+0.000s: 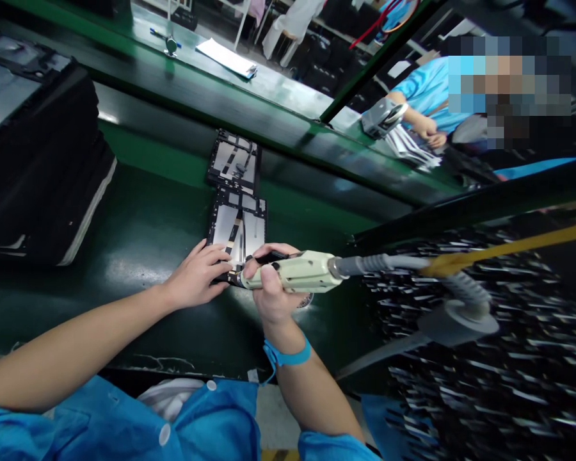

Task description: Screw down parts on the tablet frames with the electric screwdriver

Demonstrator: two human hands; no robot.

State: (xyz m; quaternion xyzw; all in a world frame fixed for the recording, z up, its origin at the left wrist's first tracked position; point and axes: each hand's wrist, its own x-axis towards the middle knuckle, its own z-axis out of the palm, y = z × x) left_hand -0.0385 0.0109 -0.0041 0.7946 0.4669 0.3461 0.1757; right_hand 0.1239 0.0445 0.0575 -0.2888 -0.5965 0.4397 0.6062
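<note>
My right hand [276, 291] is wrapped round a pale green electric screwdriver [307, 271], its tip pointing left at the near edge of an opened tablet-like device [253, 234]. A grey cable runs from the tool's back end to the right. My left hand [199, 275] lies with fingers stretched out over the near left corner of the same device, which shows silver plates, a black frame and a dark ribbon strip. Just beyond it a second similar device [235, 160] lies touching or nearly touching. The screwdriver's very tip is hidden by the fingers.
A tall black stack [33, 166] with similar device parts on top stands at the left. Many dark parts with bright edges [484, 358] fill the right. Behind the bench, a ledge holds papers [226, 57] and a pen [164, 37]; a co-worker [425, 96] sits across.
</note>
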